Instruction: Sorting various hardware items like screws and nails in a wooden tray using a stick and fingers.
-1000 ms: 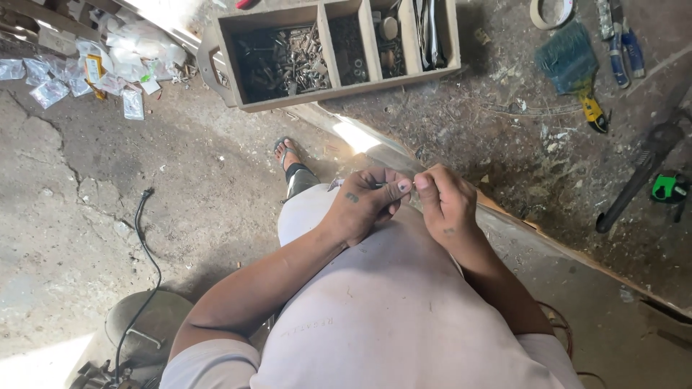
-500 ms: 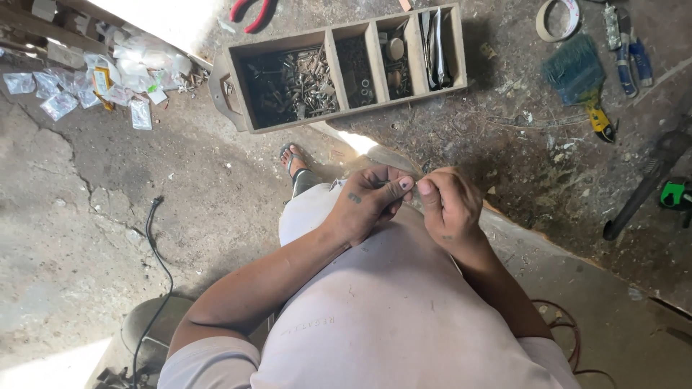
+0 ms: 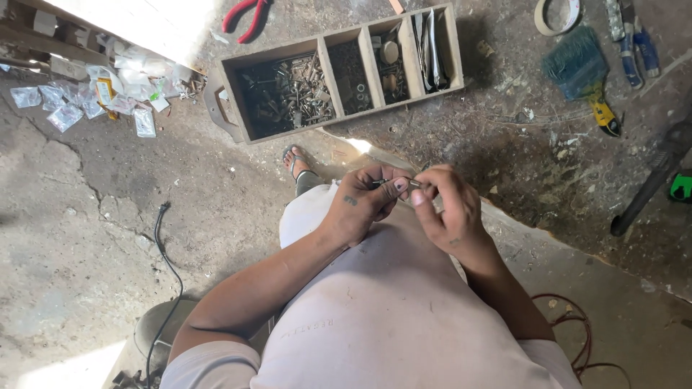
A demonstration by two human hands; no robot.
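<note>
Left hand [image 3: 360,205] and right hand [image 3: 445,209] meet, fingers pinching one small metal part [image 3: 412,184]; compartmented wooden hardware tray [image 3: 333,68] lies far behind.

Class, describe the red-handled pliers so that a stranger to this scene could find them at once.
Start at the long wooden tray of four compartments on the floor beyond the person's hands. Just past its left end lie the pliers, near the top edge of the view. Their bright red handles, spread apart, mark them out from the grey screws and clear plastic packets nearby.

A single head-worn camera looks steeply down, close over the left hand [image 3: 364,205] and right hand [image 3: 447,209]. A wooden compartment box [image 3: 234,108] lies beyond them; cracked concrete floor [image 3: 86,230] lies to their left.
</note>
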